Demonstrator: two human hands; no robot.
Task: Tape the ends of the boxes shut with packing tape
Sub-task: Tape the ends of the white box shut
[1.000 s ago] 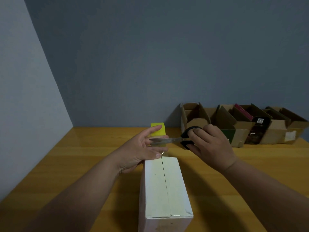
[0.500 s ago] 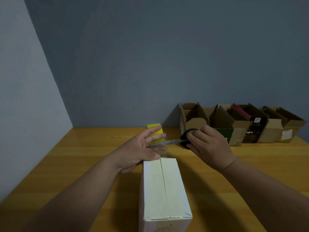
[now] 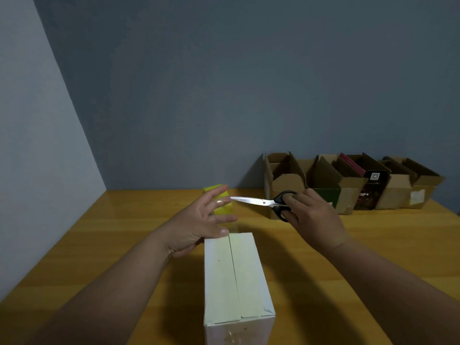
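A white box (image 3: 234, 277) lies lengthwise on the wooden table (image 3: 124, 232), its top seam running away from me. My left hand (image 3: 199, 225) is at the box's far end, thumb at the top edge. It holds a yellow tape roll (image 3: 219, 199) behind its outstretched fingers; how the fingers grip the roll is hidden. A thin strip of clear tape seems to run from the roll down to the box. My right hand (image 3: 311, 217) grips the black handles of the scissors (image 3: 256, 201). Their blades are together and point left at the roll.
A row of several open brown cardboard boxes (image 3: 348, 183) stands against the back wall on the right, one with a dark printed carton inside. Grey walls close off the table at the left and the back.
The scissors and my right hand have drawn back to the right, away from my left fingers. My left hand has shifted the yellow roll slightly left.
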